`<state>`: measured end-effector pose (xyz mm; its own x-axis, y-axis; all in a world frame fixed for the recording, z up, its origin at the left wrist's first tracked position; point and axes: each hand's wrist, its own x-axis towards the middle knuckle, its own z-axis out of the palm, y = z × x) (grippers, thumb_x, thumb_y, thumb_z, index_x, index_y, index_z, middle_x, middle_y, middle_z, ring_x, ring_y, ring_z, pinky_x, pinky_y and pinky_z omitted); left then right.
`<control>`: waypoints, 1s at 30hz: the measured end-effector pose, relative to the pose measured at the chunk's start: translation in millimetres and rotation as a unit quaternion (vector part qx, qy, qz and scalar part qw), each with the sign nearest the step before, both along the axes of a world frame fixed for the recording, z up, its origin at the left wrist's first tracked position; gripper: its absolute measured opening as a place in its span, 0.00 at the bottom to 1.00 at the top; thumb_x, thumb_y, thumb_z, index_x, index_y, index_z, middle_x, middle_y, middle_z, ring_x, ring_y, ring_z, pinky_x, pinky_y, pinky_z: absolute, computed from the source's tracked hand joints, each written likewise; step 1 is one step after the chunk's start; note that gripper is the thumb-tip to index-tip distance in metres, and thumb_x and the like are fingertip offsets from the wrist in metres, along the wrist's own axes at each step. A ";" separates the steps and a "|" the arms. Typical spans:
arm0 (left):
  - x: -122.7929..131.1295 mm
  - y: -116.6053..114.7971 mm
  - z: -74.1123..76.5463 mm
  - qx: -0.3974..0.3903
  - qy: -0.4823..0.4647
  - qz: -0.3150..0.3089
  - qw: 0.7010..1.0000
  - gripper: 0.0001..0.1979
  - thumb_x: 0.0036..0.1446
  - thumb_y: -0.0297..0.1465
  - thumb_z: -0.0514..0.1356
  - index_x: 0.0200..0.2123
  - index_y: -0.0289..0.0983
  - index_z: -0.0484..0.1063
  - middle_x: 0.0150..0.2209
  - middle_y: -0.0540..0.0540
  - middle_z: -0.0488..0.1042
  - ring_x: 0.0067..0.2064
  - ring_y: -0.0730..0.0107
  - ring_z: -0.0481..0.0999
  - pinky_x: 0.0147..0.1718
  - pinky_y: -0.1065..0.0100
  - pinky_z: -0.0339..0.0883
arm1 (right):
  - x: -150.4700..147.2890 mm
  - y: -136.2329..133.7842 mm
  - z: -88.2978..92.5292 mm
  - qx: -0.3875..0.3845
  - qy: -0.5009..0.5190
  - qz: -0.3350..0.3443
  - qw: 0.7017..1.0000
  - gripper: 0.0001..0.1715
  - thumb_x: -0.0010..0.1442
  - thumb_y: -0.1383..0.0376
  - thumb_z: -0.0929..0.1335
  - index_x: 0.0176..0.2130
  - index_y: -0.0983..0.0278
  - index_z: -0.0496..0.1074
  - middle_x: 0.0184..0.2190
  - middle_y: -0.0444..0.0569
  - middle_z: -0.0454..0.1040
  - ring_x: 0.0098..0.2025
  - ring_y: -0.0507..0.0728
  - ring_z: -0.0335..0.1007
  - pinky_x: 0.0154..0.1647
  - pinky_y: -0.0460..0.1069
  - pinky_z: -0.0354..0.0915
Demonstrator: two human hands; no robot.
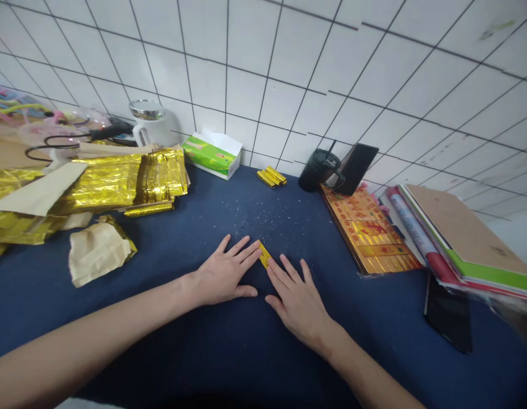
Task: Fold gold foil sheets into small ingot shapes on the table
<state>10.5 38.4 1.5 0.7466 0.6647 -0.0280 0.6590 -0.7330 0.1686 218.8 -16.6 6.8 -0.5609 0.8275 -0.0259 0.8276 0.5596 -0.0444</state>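
Note:
My left hand [223,272] and my right hand [295,301] lie flat, palms down, on a navy blue cloth [42,284]. Between them is a small folded strip of gold foil paper [264,254], and fingertips of both hands touch its edges. Neither hand visibly grips it. Farther left lies a large pile of gold foil sheets [118,184], with crumpled beige paper [97,253] in front of it. Several small gold folded bars [271,176] sit near the back wall.
A tissue box [212,153] and white mug [155,122] stand by the tiled wall [263,85]. At the right are a black tumbler [318,170], an upright phone [352,168], gold-and-red printed sheets [368,230], stacked folders [463,238] and a flat phone [448,315].

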 end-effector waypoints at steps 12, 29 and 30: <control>0.5 -2.8 -3.0 0.011 0.005 0.005 1.000 0.39 0.55 0.53 0.43 0.62 0.37 0.41 0.64 0.43 0.42 0.64 0.53 0.39 0.57 0.47 0.33 | -8.2 -5.2 0.3 -0.012 -0.013 -0.035 0.999 0.30 0.61 0.59 0.56 0.59 0.68 0.53 0.62 0.53 0.49 0.62 0.66 0.41 0.57 0.69 0.41; 1.7 -1.7 -1.1 0.044 0.029 0.008 0.999 0.38 0.55 0.52 0.45 0.62 0.36 0.44 0.63 0.44 0.46 0.63 0.51 0.42 0.56 0.44 0.37 | -11.8 -15.0 -2.5 0.011 0.026 -0.046 0.999 0.28 0.62 0.59 0.55 0.59 0.67 0.53 0.62 0.50 0.50 0.63 0.63 0.37 0.58 0.70 0.39; 1.9 -2.3 -1.9 0.049 0.027 0.008 0.998 0.37 0.55 0.52 0.45 0.62 0.36 0.44 0.63 0.44 0.46 0.63 0.51 0.42 0.56 0.44 0.37 | -13.2 -16.4 -1.9 0.009 0.029 -0.042 0.999 0.28 0.63 0.59 0.55 0.59 0.67 0.54 0.62 0.50 0.51 0.64 0.63 0.37 0.58 0.69 0.39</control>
